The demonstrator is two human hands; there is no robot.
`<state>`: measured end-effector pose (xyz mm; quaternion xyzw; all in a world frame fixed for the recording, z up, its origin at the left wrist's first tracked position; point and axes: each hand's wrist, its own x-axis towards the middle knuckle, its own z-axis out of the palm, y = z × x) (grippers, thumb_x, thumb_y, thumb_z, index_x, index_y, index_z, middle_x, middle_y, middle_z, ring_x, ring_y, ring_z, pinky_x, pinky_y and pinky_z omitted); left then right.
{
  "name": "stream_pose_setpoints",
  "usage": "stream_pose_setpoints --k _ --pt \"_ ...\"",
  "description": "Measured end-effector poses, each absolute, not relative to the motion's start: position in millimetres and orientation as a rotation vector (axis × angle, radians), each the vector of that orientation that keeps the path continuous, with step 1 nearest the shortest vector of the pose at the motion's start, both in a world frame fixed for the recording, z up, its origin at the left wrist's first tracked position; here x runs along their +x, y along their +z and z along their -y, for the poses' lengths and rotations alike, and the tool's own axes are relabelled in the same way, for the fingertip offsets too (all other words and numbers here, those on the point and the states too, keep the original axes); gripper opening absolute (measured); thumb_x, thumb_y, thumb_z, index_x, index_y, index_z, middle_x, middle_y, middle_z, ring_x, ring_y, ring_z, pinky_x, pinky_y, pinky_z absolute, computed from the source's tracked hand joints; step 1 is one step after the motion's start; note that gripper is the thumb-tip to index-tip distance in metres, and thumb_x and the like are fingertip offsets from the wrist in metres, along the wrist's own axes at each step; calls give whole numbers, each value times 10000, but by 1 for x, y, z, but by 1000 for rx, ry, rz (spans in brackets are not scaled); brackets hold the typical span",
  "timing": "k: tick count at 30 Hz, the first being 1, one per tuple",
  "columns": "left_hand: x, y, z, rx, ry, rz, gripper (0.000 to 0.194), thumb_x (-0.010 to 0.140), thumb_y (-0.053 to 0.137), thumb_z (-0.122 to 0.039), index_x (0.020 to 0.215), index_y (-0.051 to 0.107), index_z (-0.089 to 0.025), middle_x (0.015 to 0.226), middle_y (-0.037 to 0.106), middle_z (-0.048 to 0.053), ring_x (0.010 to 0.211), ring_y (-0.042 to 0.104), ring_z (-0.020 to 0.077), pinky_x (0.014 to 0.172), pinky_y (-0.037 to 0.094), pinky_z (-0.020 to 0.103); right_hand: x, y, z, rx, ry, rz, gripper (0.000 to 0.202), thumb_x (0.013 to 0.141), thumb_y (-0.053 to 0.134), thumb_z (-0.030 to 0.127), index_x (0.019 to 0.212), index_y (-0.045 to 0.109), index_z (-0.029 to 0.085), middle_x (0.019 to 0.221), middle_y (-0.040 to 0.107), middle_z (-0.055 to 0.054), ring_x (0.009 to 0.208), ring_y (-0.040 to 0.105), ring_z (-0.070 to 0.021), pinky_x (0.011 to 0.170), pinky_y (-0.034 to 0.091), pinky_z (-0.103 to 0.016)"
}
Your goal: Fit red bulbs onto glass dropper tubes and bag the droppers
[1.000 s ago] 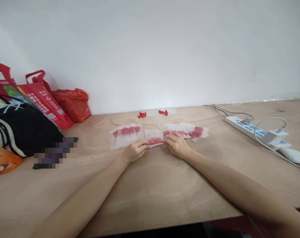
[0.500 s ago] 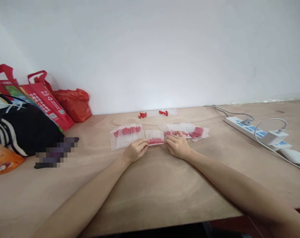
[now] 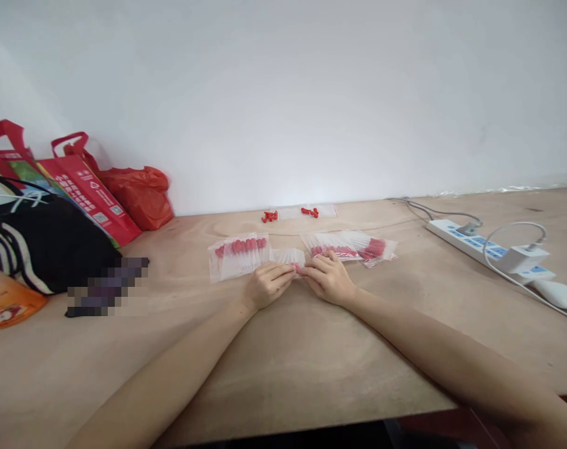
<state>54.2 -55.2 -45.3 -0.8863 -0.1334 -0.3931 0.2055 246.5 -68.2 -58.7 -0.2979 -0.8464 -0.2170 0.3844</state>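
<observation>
Between my hands lies a small clear plastic bag (image 3: 287, 256) with red pieces near its lower edge. My left hand (image 3: 270, 284) pinches that edge from the left, its fingers covering most of the red pieces. My right hand (image 3: 329, 278) is closed on the right end of the same edge, thumb and fingertips close to those of the left. To the left lie filled clear bags (image 3: 241, 255) with a row of red pieces. More filled bags (image 3: 353, 244) overlap just beyond my right hand.
Loose red pieces (image 3: 269, 216) and a flat clear bag (image 3: 287, 214) lie near the wall. A white power strip (image 3: 470, 243) with plugs and cables is at the right. Shopping bags (image 3: 91, 196), a black bag (image 3: 53, 243) and an orange packet (image 3: 12, 299) stand at the left.
My left hand has slid to the right along the bag's lower edge, closer to my right hand. More of the red pieces are now covered by fingers.
</observation>
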Motion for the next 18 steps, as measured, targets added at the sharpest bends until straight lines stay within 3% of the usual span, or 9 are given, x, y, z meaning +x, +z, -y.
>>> stream_pose_setpoints --k 18 --pt "52 -42 57 -2417 -1100 436 108 804 502 -115 843 592 -160 807 674 36 742 629 135 654 515 269 249 -57 63 -677 -513 2108 199 841 408 159 825 604 188 726 605 -26 687 492 -123 660 287 -291"
